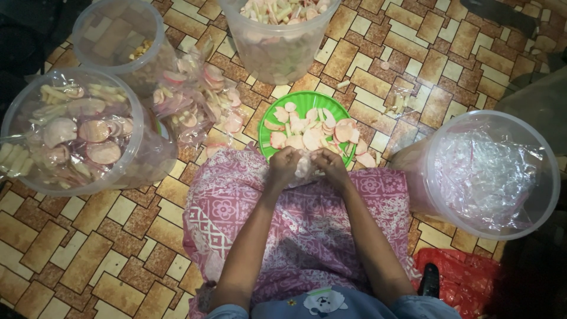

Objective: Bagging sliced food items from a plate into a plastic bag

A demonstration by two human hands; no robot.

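1. My left hand point(283, 165) and right hand point(331, 165) are both pinched on one small clear bag point(306, 168) of crackers, held over my lap at the 6 o'clock rim of the green plate point(307, 100).
2. The bag sits between the fingertips, partly hidden; I cannot tell whether its mouth is open or twisted.
3. Risk: if either pinch slackens, I judge the crackers would spill onto the pink cloth point(307, 230) or the tiled floor point(88, 260).
4. Risk: the plate is heaped with pink crackers point(310, 133), and some already lie off its rim at 4 o'clock; a nudge could push more off.
5. Edges: a tub of filled bags point(71, 133) stands at 9 o'clock, a tub of empty bags point(490, 171) at 3 o'clock, and a cracker tub point(277, 35) at 12.
6. Loose filled bags point(195, 100) crowd 10 o'clock. Open floor lies at 7 o'clock.
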